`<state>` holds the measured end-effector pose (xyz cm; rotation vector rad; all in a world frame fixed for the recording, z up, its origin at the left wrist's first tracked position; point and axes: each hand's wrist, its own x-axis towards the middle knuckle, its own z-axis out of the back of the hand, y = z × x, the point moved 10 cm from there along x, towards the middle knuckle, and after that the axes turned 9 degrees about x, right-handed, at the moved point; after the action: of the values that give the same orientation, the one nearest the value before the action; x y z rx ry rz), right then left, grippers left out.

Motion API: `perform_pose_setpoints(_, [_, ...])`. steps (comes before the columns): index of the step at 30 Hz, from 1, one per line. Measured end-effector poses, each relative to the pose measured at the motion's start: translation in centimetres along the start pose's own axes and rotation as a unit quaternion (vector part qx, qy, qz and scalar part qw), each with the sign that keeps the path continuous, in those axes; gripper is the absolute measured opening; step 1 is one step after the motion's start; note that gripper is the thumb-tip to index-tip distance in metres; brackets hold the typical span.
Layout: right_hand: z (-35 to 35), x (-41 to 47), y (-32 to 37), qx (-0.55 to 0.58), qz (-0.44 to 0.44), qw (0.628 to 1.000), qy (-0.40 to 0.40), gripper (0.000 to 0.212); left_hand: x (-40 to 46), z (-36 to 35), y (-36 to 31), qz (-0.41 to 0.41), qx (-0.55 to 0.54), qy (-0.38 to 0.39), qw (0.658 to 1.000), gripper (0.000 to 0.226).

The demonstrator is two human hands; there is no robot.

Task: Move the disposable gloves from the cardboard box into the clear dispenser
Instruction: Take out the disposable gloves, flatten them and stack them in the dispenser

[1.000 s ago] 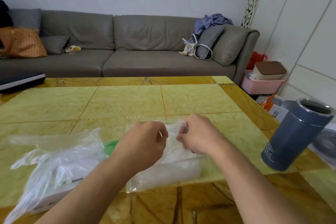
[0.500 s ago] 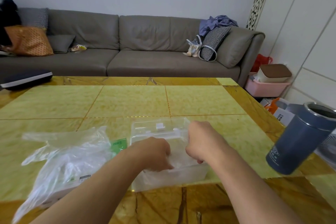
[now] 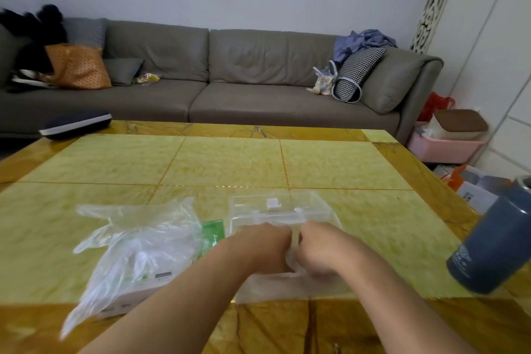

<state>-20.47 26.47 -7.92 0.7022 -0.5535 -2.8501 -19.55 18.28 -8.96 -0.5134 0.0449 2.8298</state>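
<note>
The clear dispenser (image 3: 313,207) stands near the table's front edge with its lid tipped open toward the sofa. My left hand (image 3: 263,248) and my right hand (image 3: 323,251) are side by side down inside it, fingers curled, gripping a bunch of thin translucent disposable gloves (image 3: 292,256) that shows between them. My fingertips are hidden behind the backs of my hands. To the left lies the white and green cardboard box (image 3: 135,294), with a loose heap of clear gloves (image 3: 138,238) spread over its top.
A dark blue-grey tumbler (image 3: 494,241) stands at the table's right edge, close to my right forearm. A dark flat case (image 3: 74,123) lies at the far left corner. Behind the yellow tiled table (image 3: 230,164) is a grey sofa (image 3: 244,75); a pink bin (image 3: 442,146) sits on the floor at right.
My hands came down from above the dispenser into it with the gloves, then moved closer together. The lid now shows open behind them. The view has tilted up slightly.
</note>
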Motion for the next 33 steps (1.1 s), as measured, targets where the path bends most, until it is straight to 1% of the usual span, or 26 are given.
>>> perform_pose_setpoints(2, [-0.5, 0.6, 0.2, -0.026, -0.005, 1.0, 0.012, 0.02, -0.6, 0.1, -0.2, -0.012, -0.002, 0.022, 1.0, 0.045])
perform_pose_setpoints(4, [-1.3, 0.9, 0.3, -0.085, -0.014, 0.995, 0.043, 0.028, -1.3, 0.7, -0.5, -0.029, 0.002, 0.026, 0.999, 0.036])
perform_pose_setpoints(5, [-1.7, 0.9, 0.3, -0.107, -0.015, 0.993, 0.058, 0.033, -1.9, 1.3, -0.5, -0.034, -0.003, 0.014, 0.999, 0.035])
perform_pose_setpoints(6, [-1.8, 1.1, 0.3, -0.115, -0.009, 0.992, 0.056, 0.031, -2.7, 2.2, -0.5, -0.035, -0.02, -0.011, 0.999, 0.037])
perform_pose_setpoints(7, [-1.8, 1.3, 0.3, -0.101, -0.004, 0.994, 0.046, 0.021, -3.7, 3.4, -0.1, -0.029, -0.043, -0.053, 0.997, 0.038])
perform_pose_setpoints(8, [-1.5, 1.3, 0.0, -0.085, -0.003, 0.996, 0.033, 0.016, -5.0, 4.9, 0.4, -0.018, -0.078, -0.11, 0.991, 0.036])
perform_pose_setpoints(9, [-1.4, 1.3, -0.1, -0.065, -0.001, 0.998, 0.022, 0.019, -6.7, 6.4, 1.5, 0.007, -0.114, -0.179, 0.977, 0.03])
perform_pose_setpoints(10, [-1.2, 1.3, 0.0, -0.051, 0.002, 0.999, 0.009, 0.021, -8.6, 7.7, 3.0, 0.039, -0.14, -0.252, 0.957, 0.02])
perform_pose_setpoints(11, [-0.8, 1.2, -0.1, -0.046, -0.002, 0.999, -0.006, 0.02, -10.2, 8.3, 4.9, 0.078, -0.151, -0.308, 0.936, 0.009])
perform_pose_setpoints(12, [-0.3, 0.9, -0.1, -0.043, -0.011, 0.999, -0.03, 0.016, -11.8, 8.4, 6.9, 0.124, -0.152, -0.343, 0.919, 0.011])
perform_pose_setpoints(13, [0.3, 0.3, 0.2, -0.043, -0.015, 0.997, -0.058, 0.013, -12.8, 7.7, 9.1, 0.178, -0.145, -0.346, 0.91, 0.028])
perform_pose_setpoints(15, [1.8, -0.9, 0.9, -0.032, -0.004, 0.992, -0.12, 0.02, -13.4, 4.9, 13.0, 0.272, -0.096, -0.271, 0.918, 0.065])
perform_pose_setpoints(16, [2.3, -1.5, 1.3, -0.029, 0.0, 0.99, -0.14, 0.022, -13.5, 3.2, 14.2, 0.301, -0.08, -0.224, 0.923, 0.073])
perform_pose_setpoints(17, [2.8, -2.0, 1.6, -0.024, 0.005, 0.987, -0.162, 0.023, -13.5, 1.7, 15.0, 0.312, -0.082, -0.19, 0.927, 0.069])
perform_pose_setpoints(18, [3.2, -2.5, 2.0, -0.018, 0.008, 0.983, -0.182, 0.023, -13.3, 0.7, 15.3, 0.303, -0.104, -0.186, 0.929, 0.055])
perform_pose_setpoints(20, [3.8, -3.2, 2.6, -0.009, 0.019, 0.976, -0.217, 0.023, -13.0, -0.3, 15.7, 0.274, -0.178, -0.225, 0.918, 0.024])
perform_pose_setpoints(21, [4.0, -3.2, 2.6, -0.004, 0.022, 0.973, -0.23, 0.022, -13.1, -0.3, 15.9, 0.265, -0.212, -0.246, 0.908, 0.018])
perform_pose_setpoints(24, [4.3, -3.5, 2.9, 0.019, 0.029, 0.965, -0.258, 0.024, -14.1, 0.8, 16.6, 0.24, -0.305, -0.319, 0.865, 0.021])
perform_pose_setpoints(26, [4.7, -3.7, 3.0, 0.031, 0.039, 0.957, -0.284, 0.021, -14.6, 1.6, 16.7, 0.209, -0.373, -0.351, 0.833, 0.024])
perform_pose_setpoints(28, [5.2, -4.3, 3.7, 0.056, 0.073, 0.943, -0.319, 0.017, -15.1, 2.6, 16.2, 0.162, -0.463, -0.375, 0.787, 0.026])
perform_pose_setpoints(29, [5.4, -4.7, 4.3, 0.088, 0.105, 0.936, -0.325, 0.017, -15.5, 3.1, 15.8, 0.136, -0.505, -0.385, 0.761, 0.026])
perform_pose_setpoints(30, [5.5, -5.1, 5.1, 0.137, 0.148, 0.927, -0.316, 0.016, -15.9, 3.6, 15.3, 0.114, -0.534, -0.395, 0.738, 0.027])
perform_pose_setpoints(31, [5.2, -5.2, 5.9, 0.21, 0.188, 0.917, -0.282, 0.014, -16.2, 4.1, 14.8, 0.095, -0.545, -0.405, 0.728, 0.027])
perform_pose_setpoints(32, [4.4, -5.2, 6.9, 0.307, 0.215, 0.903, -0.21, 0.008, -16.5, 4.7, 14.0, 0.076, -0.541, -0.412, 0.729, 0.026])
perform_pose_setpoints(33, [3.4, -5.3, 8.1, 0.407, 0.23, 0.876, -0.116, 0.015, -16.7, 5.3, 12.9, 0.049, -0.525, -0.416, 0.741, 0.024])
